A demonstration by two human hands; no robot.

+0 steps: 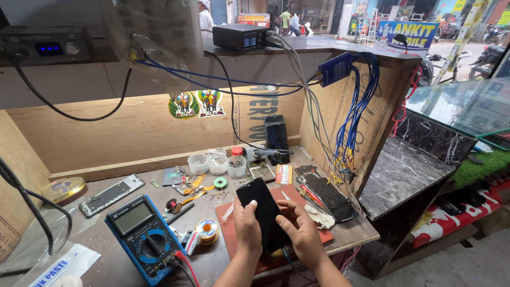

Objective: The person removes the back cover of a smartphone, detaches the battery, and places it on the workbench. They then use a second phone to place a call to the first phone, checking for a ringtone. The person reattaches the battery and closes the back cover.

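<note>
Two hands are all we bring to the work, and both are on one black smartphone (pixel 264 212). From the head view, our left hand (pixel 247 227) wraps the phone's lower left edge with the thumb laid on the dark face, and our right hand (pixel 303 232) closes on the lower right edge, its thumb bent over the glass. Both hands are closed on the phone, holding it tilted just above the red work mat (pixel 228 223) at the front of the wooden bench (pixel 106 255).

As we judge it, the phone looks whole and shut: its dark face shows no gap, no lifted panel and no screws out, and the screen is unlit. So whatever opening or testing belongs to this job seems not yet begun on this unit, or else it has been closed up again; we cannot tell which.

Nearby, a blue multimeter (pixel 142 234) lies to the left with its leads trailing off, untouched. A spool of solder wire (pixel 206 230) sits between it and the mat. Three small white cups (pixel 218 163) stand further back, and a second dark phone (pixel 277 138) leans upright against the back board. More dark phone panels (pixel 329 195) lie stacked to the right of the mat, beside a bundle of blue cables (pixel 356 106) hanging from the side wall.
</note>
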